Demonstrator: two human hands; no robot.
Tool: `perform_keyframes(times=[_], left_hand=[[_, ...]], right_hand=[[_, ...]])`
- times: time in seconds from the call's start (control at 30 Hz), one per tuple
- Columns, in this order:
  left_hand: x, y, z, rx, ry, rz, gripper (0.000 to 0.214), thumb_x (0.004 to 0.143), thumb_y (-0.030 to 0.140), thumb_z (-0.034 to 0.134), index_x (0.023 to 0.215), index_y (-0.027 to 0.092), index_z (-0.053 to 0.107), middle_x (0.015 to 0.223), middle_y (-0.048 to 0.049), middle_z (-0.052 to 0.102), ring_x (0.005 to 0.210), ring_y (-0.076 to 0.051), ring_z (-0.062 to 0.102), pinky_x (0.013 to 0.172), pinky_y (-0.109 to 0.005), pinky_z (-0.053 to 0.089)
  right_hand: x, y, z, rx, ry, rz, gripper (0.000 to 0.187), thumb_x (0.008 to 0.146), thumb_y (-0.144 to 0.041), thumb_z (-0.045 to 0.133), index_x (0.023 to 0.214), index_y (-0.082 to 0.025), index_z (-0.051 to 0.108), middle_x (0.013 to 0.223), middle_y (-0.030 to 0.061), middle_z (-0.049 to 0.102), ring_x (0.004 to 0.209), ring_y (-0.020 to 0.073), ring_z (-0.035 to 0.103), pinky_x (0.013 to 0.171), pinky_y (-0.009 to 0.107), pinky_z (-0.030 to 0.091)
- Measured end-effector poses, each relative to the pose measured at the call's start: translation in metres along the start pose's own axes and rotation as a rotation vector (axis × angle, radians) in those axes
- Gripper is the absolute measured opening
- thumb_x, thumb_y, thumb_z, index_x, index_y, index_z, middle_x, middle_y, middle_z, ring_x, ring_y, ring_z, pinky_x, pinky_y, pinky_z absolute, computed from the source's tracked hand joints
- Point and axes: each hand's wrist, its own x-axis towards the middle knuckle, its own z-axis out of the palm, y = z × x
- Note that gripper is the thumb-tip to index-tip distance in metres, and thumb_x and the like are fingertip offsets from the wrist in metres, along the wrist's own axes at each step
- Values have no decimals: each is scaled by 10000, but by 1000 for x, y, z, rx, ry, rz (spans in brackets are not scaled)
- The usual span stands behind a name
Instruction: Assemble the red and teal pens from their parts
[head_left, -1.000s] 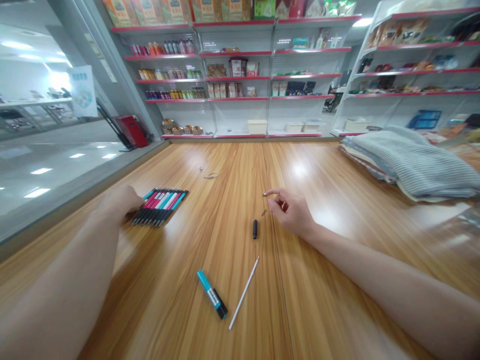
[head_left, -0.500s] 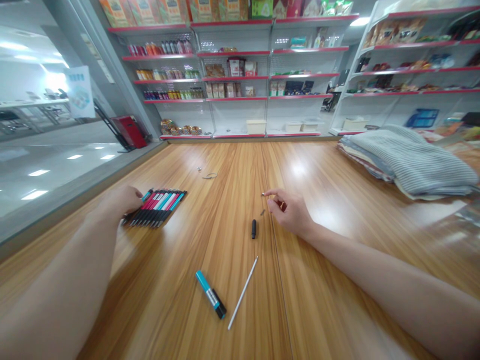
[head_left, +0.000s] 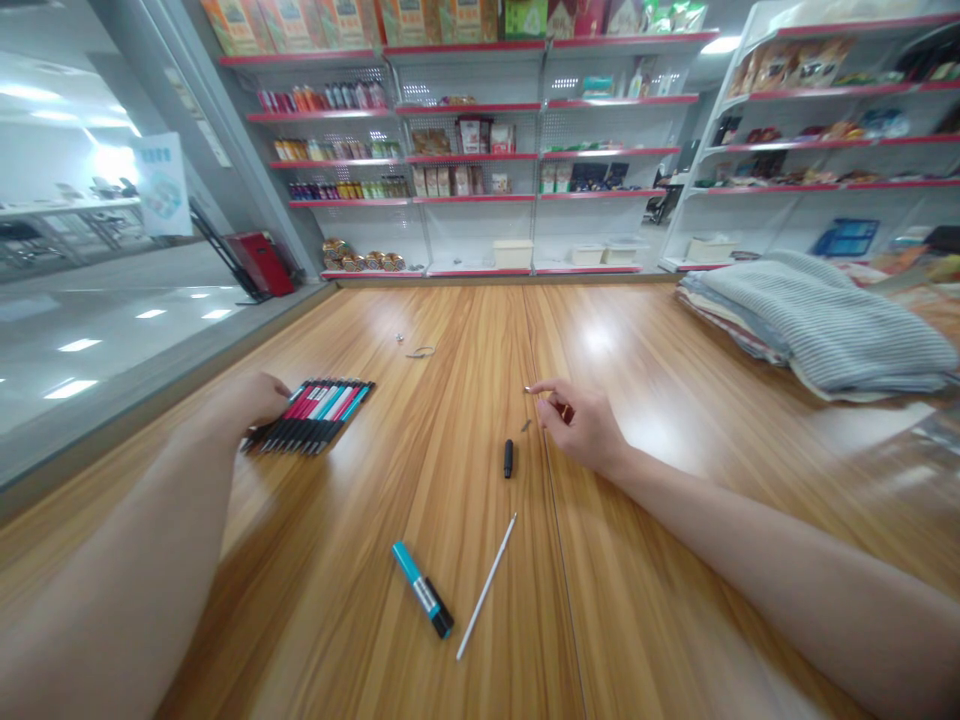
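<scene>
The desk (head_left: 660, 620) carries folded cloths (head_left: 832, 325) at 2 o'clock, well apart from the right hand (head_left: 581, 425), half curled, thumb and forefinger parted. The left hand (head_left: 256, 402) bends at the pen row (head_left: 321, 408), at 10 o'clock; its grip I cannot tell. Each pen's long axis runs 7 to 1 o'clock, dark end toward 7. A tiny metal piece (head_left: 527, 390) is at the right forefinger.

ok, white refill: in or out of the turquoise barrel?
Out. The white refill lies bare on the table, visible end to end, beside the turquoise barrel with a gap between them.
</scene>
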Motion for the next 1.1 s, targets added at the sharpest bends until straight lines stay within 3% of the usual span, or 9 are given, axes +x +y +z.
perform_keyframes(times=[0.13, 0.3, 0.43, 0.57, 0.67, 0.77, 0.87, 1.0, 1.1], left_hand=[[2, 3, -1, -50, -178, -147, 243, 655, 181, 697, 895, 153, 682, 613, -7, 634, 633, -139, 547, 609, -220, 389], [-4, 6, -5, -85, -234, -161, 278, 678, 325, 709, 894, 156, 663, 629, -6, 640, 637, -138, 543, 595, -200, 351], [-6, 12, -14, -33, -174, -83, 287, 664, 373, 714, 760, 117, 628, 524, -9, 550, 617, -139, 491, 601, -200, 310], [-21, 37, -37, 105, -51, 142, 376, 673, 448, 695, 798, 100, 630, 557, -5, 549, 600, -119, 446, 597, -200, 275], [-56, 73, -55, 76, -227, 357, 438, 754, 527, 593, 884, 113, 653, 665, -19, 631, 612, -121, 510, 589, -196, 315], [-110, 114, -67, 61, -498, 720, 358, 724, 438, 645, 956, 166, 658, 741, -6, 660, 660, -131, 555, 578, -191, 341], [-170, 148, -68, 169, -736, 891, 277, 655, 350, 701, 899, 221, 676, 766, 1, 663, 661, -141, 576, 557, -201, 360], [-234, 171, -53, 438, -700, 958, 350, 509, 233, 786, 845, 200, 693, 746, -37, 655, 653, -190, 592, 522, -237, 357], [-252, 175, -41, 528, -696, 1033, 280, 544, 187, 763, 816, 187, 697, 739, -63, 668, 632, -210, 604, 517, -261, 377]], right_hand=[[-1, -1, 0, -2, 9, 2, 217, 882, -234, 474, 1052, -185, 599, 591, -34, 567, 496, 94, 480, 544, 223, 377], [1, 1, 0, -67, 110, 87, 200, 887, -238, 463, 995, -193, 625, 612, -17, 591, 506, 100, 495, 534, 223, 375], [5, 6, -1, -108, 192, 144, 183, 865, -217, 481, 944, -181, 641, 667, 8, 618, 598, 123, 552, 579, 227, 404], [6, 8, 0, -124, 167, 116, 158, 829, -188, 511, 904, -180, 650, 717, 16, 631, 663, 137, 567, 601, 234, 411], [5, 8, 2, -90, 117, 67, 162, 820, -169, 512, 910, -182, 647, 762, 16, 646, 680, 135, 568, 610, 235, 414], [4, 9, 3, -63, 91, 54, 159, 823, -168, 511, 908, -179, 644, 774, 18, 649, 666, 130, 561, 602, 236, 411], [4, 9, 2, -48, 85, 46, 155, 828, -173, 508, 908, -172, 640, 735, 14, 625, 625, 121, 535, 587, 235, 403], [0, 2, -4, 42, -52, -124, 178, 810, -154, 512, 947, -170, 625, 691, -3, 576, 624, 114, 523, 603, 234, 403], [-8, -14, -8, 129, -262, -352, 209, 767, -127, 527, 946, -173, 625, 681, -2, 554, 650, 125, 525, 638, 249, 415]])
